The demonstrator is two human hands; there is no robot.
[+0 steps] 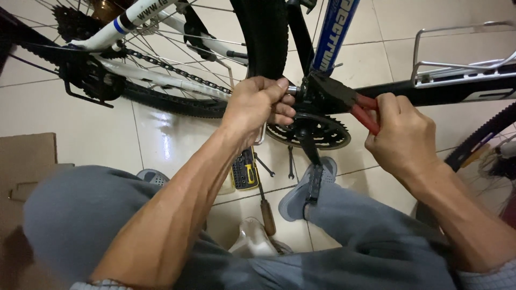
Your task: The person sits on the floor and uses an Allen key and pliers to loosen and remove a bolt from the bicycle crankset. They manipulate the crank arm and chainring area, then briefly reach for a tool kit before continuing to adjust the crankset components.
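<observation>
The left hand (258,107) pinches a small metal axle end (292,90) at the bike's crank hub, just above the chainring (322,131). Right of it, the right hand (403,137) squeezes red-handled pliers (349,102) biting that hub. Tools (247,169) crowd the tiled floor (86,129) beneath.

Flat brown cardboard box (24,177) lies on the floor at the near left edge, partly behind a knee. Small yellow-and-black tool case (244,169) lies open on the floor tiles at centre, rectangular, under the left forearm. No signs or screens.
</observation>
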